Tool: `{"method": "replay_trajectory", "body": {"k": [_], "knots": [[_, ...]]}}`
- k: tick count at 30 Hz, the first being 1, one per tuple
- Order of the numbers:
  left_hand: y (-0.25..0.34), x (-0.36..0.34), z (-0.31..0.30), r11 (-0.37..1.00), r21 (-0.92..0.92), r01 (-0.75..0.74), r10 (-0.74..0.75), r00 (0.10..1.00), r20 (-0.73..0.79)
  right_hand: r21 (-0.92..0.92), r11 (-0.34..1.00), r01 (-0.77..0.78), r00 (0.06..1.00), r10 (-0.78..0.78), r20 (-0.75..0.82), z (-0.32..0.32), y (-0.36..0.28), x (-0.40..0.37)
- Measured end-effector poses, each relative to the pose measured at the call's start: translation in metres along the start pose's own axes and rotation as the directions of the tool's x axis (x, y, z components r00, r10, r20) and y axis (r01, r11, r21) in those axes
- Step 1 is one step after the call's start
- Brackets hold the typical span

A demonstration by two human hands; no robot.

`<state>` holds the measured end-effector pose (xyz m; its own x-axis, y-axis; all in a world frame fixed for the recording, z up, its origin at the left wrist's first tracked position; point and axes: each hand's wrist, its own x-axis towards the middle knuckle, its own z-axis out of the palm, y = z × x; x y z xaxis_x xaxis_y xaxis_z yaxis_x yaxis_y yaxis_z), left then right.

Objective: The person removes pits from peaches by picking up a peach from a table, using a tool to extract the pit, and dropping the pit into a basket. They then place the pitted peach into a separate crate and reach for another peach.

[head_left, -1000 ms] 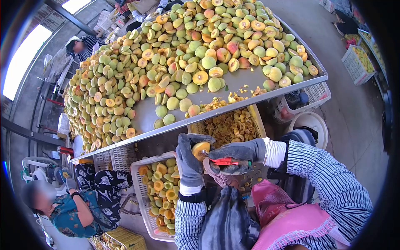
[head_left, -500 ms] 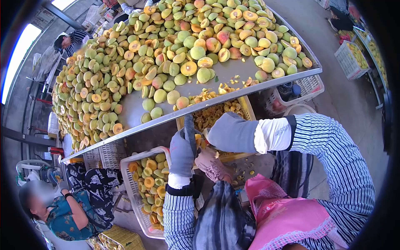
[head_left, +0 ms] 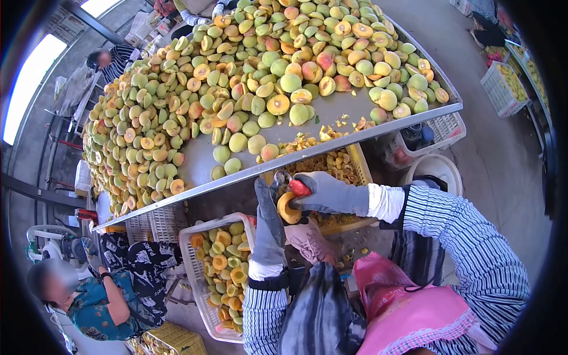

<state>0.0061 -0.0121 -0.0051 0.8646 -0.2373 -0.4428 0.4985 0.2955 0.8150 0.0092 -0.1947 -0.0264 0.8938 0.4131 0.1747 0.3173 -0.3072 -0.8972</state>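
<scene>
Fingers of the gloved left hand clamp a peach half, and the right hand is closed on a red-handled tool touching it. Both are beside a white crate of halves, just below the bench heaped with peaches.

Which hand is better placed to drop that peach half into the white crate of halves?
Left. The left hand seems to hold the peach half, right beside the white crate; the right hand is farther off, gripping a red-handled tool.
</scene>
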Motion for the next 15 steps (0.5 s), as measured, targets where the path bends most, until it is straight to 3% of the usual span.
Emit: {"method": "replay_trajectory", "body": {"k": [1,2,3,4,6,7,8,10,12,13,14,15], "knots": [[0.000,-0.003,0.004,0.991,0.061,-0.117,0.112,0.991,0.072,0.317,0.922,-0.224,0.974,0.224,0.038,-0.001,0.001,-0.001],[-0.001,-0.006,0.005,0.966,0.114,-0.234,0.216,0.965,0.152,0.585,0.698,-0.414,0.899,0.414,0.143,0.000,0.002,-0.002],[0.005,-0.005,0.002,0.966,0.029,-0.257,0.247,0.951,0.185,0.770,0.580,-0.265,0.930,0.364,0.046,0.003,-0.005,-0.001],[0.003,-0.009,0.006,0.966,0.031,-0.255,0.245,0.951,0.191,0.771,0.581,-0.261,0.930,0.366,0.040,-0.003,-0.011,-0.002],[0.004,-0.023,0.021,0.706,0.425,-0.566,0.478,0.824,0.303,0.820,0.349,-0.453,0.837,0.483,0.257,-0.020,-0.027,-0.008],[0.000,-0.020,0.016,0.598,0.511,-0.617,0.533,0.783,0.321,0.798,0.359,-0.484,0.830,0.477,0.289,-0.024,-0.031,-0.011],[-0.002,-0.021,0.016,0.597,0.511,-0.618,0.534,0.782,0.322,0.798,0.361,-0.483,0.831,0.476,0.288,-0.023,-0.031,-0.013],[-0.005,-0.023,0.018,0.754,0.333,-0.566,0.501,0.824,0.265,0.768,0.455,-0.451,0.865,0.434,0.251,-0.018,-0.032,-0.017],[-0.002,-0.027,0.020,0.834,0.266,-0.483,0.479,0.874,0.083,0.752,0.490,-0.440,0.882,0.394,0.259,-0.018,-0.028,-0.019],[-0.004,-0.022,0.010,0.834,0.285,-0.472,0.484,0.875,0.032,0.541,0.757,-0.368,0.924,0.363,0.120,-0.021,-0.031,-0.019],[-0.006,-0.018,-0.001,0.834,0.303,-0.462,0.490,0.871,-0.019,0.251,0.929,-0.273,0.959,0.283,0.000,-0.024,-0.033,-0.018],[-0.005,-0.021,-0.005,0.832,0.303,-0.465,0.492,0.870,-0.018,-0.206,0.979,0.002,0.981,-0.042,-0.191,-0.020,-0.030,-0.015]]}}
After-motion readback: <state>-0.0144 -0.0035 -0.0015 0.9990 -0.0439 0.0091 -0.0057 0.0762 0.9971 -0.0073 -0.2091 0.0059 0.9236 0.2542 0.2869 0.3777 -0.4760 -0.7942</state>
